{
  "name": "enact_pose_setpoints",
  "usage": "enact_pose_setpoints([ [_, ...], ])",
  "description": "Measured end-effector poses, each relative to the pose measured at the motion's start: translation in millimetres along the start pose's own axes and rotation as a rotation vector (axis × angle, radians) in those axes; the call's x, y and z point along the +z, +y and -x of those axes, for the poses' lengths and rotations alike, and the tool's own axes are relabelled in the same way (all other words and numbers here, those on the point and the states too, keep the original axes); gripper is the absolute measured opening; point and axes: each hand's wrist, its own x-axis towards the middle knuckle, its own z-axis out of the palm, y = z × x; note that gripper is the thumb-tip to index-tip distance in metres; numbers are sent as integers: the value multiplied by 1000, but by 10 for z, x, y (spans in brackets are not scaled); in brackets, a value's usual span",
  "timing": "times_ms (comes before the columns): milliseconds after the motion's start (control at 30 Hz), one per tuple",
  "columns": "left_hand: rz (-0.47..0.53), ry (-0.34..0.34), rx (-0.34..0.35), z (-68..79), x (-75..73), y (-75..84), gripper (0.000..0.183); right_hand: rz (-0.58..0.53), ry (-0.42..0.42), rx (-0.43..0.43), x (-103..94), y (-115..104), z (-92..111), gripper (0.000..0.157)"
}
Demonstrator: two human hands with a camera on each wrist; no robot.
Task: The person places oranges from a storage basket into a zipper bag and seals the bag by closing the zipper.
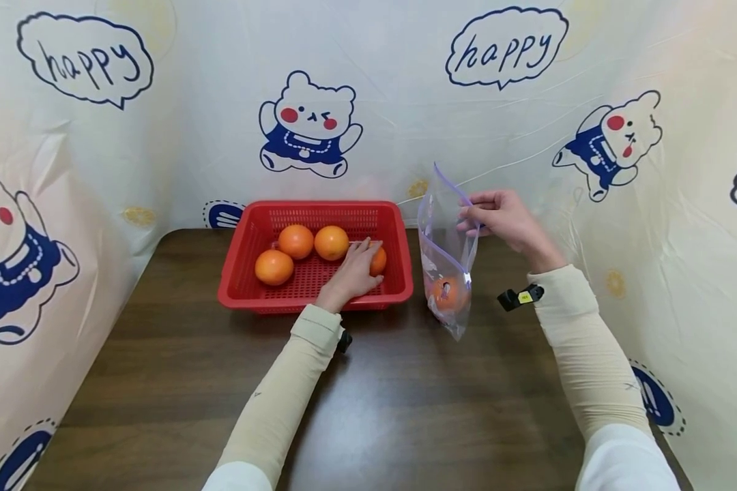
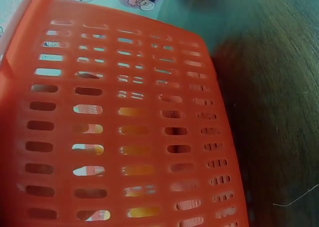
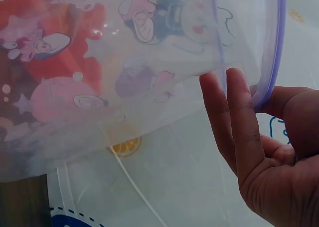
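In the head view my left hand (image 1: 357, 269) reaches over the front rim of a red plastic basket (image 1: 236, 273). Its fingers and thumb curl round an orange (image 1: 379, 260) at the right side inside. Three more oranges, one of them at the front left (image 1: 274, 267), sit beside it in the basket. To the right, my right hand (image 1: 497, 217) pinches the zip edge of a clear plastic bag (image 1: 448, 235) and keeps it upright with its mouth spread. Inside the bag's bottom lies one orange (image 1: 450, 293). In the left wrist view the slotted basket wall (image 2: 149, 102) hides the left hand.
A dark wooden table (image 1: 417, 409) bears the basket and the bag. Behind and at both sides hangs a printed curtain (image 1: 399, 102) with cartoon bears, close to the back edge of the basket.
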Motion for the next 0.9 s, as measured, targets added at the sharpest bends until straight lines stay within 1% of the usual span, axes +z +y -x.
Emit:
enact_pose_setpoints([
  [133, -10, -4, -21, 12, 3, 20, 78, 7, -3, -4, 14, 16, -12, 33],
  [300, -18, 16, -27, 36, 14, 27, 76, 2, -13, -6, 31, 24, -8, 33],
  [533, -68, 14, -40, 33, 25, 17, 65, 1, -15, -16, 36, 33, -8, 33],
  [767, -63, -14, -51, 20, 20, 9, 62, -13, -15, -11, 44, 57, -9, 32],
  [900, -52, -8, -62, 12, 5, 0, 62, -21, -19, -7, 55, 65, -22, 33],
])
